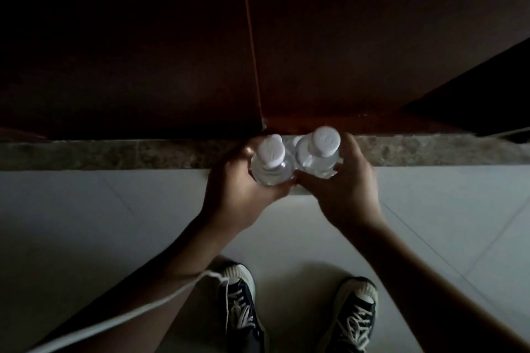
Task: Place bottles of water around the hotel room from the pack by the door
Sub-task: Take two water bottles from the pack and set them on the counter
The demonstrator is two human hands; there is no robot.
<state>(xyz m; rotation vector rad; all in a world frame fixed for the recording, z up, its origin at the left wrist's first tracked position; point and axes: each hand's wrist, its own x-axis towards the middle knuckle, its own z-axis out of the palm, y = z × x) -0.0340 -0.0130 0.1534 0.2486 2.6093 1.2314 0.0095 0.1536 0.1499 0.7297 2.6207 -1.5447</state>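
Two bare forearms reach forward and down from the bottom corners of the view, converging toward the center. The left hand (241,189) is turned with its back toward the camera, its fingers (246,150) curled around something held upright. The right hand (344,189) mirrors it just beside, thumb (308,190) wrapped inward, gripping in the same way. The two hands nearly touch at the thumbs. Both wrists are straight.
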